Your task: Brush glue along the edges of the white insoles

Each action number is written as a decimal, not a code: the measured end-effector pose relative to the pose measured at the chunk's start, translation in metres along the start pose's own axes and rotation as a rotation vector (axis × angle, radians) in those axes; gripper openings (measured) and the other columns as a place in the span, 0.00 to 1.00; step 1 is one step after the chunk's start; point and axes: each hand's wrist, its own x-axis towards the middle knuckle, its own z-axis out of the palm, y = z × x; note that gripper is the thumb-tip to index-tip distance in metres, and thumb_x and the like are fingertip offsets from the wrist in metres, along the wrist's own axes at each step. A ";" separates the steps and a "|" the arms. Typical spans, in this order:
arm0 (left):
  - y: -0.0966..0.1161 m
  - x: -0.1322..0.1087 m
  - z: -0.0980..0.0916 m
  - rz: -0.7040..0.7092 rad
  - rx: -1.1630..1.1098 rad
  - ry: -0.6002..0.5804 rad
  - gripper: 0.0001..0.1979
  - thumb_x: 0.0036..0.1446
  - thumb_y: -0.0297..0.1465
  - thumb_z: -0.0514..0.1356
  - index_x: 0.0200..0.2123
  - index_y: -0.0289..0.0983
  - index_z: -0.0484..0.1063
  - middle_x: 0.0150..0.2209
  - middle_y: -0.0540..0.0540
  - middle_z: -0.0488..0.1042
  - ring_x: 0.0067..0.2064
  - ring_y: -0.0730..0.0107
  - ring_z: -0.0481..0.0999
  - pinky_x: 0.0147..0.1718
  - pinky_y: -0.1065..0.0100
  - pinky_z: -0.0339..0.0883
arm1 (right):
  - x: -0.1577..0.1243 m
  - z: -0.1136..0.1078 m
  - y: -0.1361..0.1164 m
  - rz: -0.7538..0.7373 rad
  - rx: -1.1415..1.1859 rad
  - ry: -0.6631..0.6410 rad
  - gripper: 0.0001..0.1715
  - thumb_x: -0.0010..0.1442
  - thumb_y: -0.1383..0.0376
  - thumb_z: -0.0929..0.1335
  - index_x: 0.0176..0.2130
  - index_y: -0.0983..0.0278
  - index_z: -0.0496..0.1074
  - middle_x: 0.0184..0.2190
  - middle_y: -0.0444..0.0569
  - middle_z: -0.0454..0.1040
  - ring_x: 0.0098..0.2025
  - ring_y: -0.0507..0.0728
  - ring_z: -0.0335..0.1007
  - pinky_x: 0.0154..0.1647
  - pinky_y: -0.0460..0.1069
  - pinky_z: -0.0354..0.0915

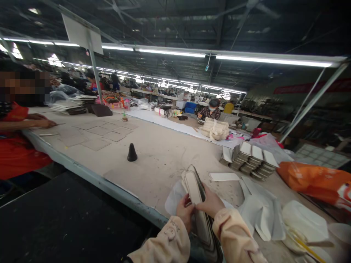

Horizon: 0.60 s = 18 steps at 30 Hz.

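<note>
A stack of long cream panels with rounded ends and dark edges (194, 188) stands tilted at the near table edge, several pieces fanned at its top. My left hand (185, 212) grips its left side, fingers curled round the edge. From the right, my right hand (211, 202) is closed on the same stack, its thumb near the left thumb. More such pieces run down between my sleeves, their lower ends partly hidden. White sheet material (173, 197) lies behind and under the stack. A single white strip (224, 176) rests on the table to the right.
A black cone (132, 152) stands mid-table. Piled white-topped pieces (251, 155), grey sheets (260, 208), a white plastic container (304, 221) and an orange bag (315, 180) occupy the right. Flat squares (95, 143) lie at left, beside a person in red (19, 157).
</note>
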 end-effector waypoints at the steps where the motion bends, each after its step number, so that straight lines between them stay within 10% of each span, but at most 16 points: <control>1: 0.003 0.001 0.004 0.029 -0.035 -0.046 0.35 0.35 0.37 0.70 0.50 0.36 0.68 0.44 0.39 0.76 0.43 0.56 0.77 0.40 0.62 0.71 | 0.000 -0.007 -0.011 -0.006 -0.111 -0.015 0.56 0.42 0.64 0.73 0.66 0.62 0.50 0.40 0.55 0.77 0.44 0.66 0.73 0.40 0.54 0.65; 6: 0.033 0.011 0.002 -0.024 0.424 -0.103 0.23 0.34 0.30 0.69 0.39 0.38 0.73 0.41 0.42 0.79 0.45 0.54 0.77 0.45 0.59 0.71 | 0.010 -0.009 -0.037 -0.097 -0.467 -0.138 0.54 0.45 0.68 0.70 0.67 0.58 0.48 0.42 0.57 0.77 0.45 0.68 0.73 0.39 0.55 0.63; 12: 0.073 0.003 -0.061 -0.106 0.712 -0.015 0.15 0.34 0.32 0.68 0.30 0.35 0.74 0.20 0.47 0.74 0.30 0.54 0.77 0.35 0.55 0.72 | 0.003 0.038 -0.002 -0.019 -0.474 -0.237 0.58 0.47 0.71 0.69 0.68 0.57 0.40 0.47 0.56 0.74 0.47 0.65 0.73 0.40 0.54 0.64; 18: 0.091 0.014 -0.061 0.122 0.941 0.322 0.38 0.40 0.45 0.62 0.52 0.27 0.66 0.48 0.32 0.71 0.43 0.56 0.76 0.46 0.59 0.69 | 0.010 0.036 0.016 0.042 -0.467 -0.250 0.54 0.46 0.71 0.69 0.67 0.59 0.48 0.48 0.57 0.73 0.49 0.65 0.72 0.43 0.54 0.64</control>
